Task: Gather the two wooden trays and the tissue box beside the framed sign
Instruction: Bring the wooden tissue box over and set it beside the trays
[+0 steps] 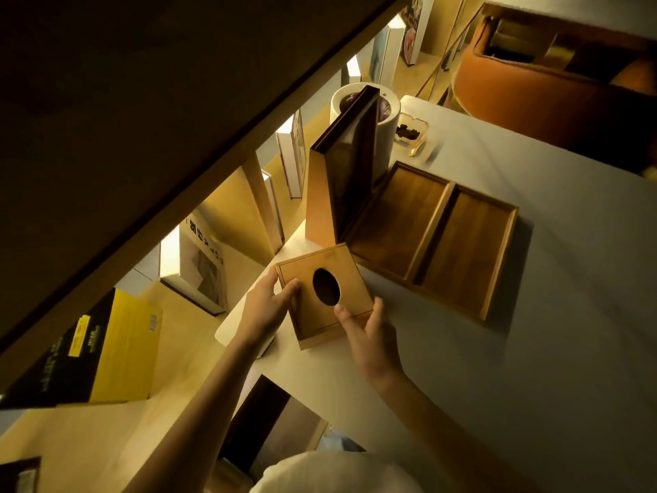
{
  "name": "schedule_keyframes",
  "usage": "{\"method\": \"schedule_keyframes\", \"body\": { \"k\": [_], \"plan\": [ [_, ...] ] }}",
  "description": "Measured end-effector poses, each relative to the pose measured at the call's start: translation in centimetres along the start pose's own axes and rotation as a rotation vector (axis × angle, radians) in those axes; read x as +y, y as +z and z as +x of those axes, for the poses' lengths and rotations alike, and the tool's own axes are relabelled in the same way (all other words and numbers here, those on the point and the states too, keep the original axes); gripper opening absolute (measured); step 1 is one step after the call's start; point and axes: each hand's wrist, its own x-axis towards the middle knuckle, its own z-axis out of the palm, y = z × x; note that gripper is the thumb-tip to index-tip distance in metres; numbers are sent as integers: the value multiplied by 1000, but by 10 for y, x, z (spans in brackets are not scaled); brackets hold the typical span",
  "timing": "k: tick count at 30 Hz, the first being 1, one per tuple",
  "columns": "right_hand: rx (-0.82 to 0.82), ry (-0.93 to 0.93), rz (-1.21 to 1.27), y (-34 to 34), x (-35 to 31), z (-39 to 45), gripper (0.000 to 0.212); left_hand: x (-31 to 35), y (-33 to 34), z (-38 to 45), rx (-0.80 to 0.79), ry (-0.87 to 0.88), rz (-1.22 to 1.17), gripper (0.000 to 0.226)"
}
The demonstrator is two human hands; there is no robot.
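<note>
A square wooden tissue box (320,302) with an oval hole in its lid sits at the table's left edge, held from both sides. My left hand (265,307) grips its left side and my right hand (369,336) grips its near right corner. Just beyond it two shallow wooden trays lie side by side and touching: the left tray (396,217) and the right tray (464,250). The dark framed sign (350,161) stands upright behind the box, against the left tray's far side.
A white table (533,350) carries everything. Behind the sign stand a white round pot (387,129) and a small glass dish (412,135). A wooden shelf with books, one of them yellow and black (106,350), runs along the left. An orange chair (554,90) is at the far right.
</note>
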Motion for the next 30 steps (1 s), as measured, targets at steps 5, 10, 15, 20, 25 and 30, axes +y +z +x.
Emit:
{"method": "schedule_keyframes", "body": {
  "k": [5,10,15,20,25,30],
  "plan": [
    [-12,16,-13,5,3,1,69,-4,0,2,-3,-20,-9,38],
    [-1,-2,-24,6,4,1,65,-7,0,3,-10,-17,-19,39],
    [-18,-9,-51,1,2,3,66,-14,2,0,7,7,-10,43],
    [-52,-28,-91,-5,2,6,59,-17,2,0,-1,11,0,47],
    [89,-299,-257,-10,9,-4,57,-31,3,-7,137,173,372,58],
    [101,-457,-572,-6,24,-19,75,-55,2,-15,65,344,690,57]
  ]
}}
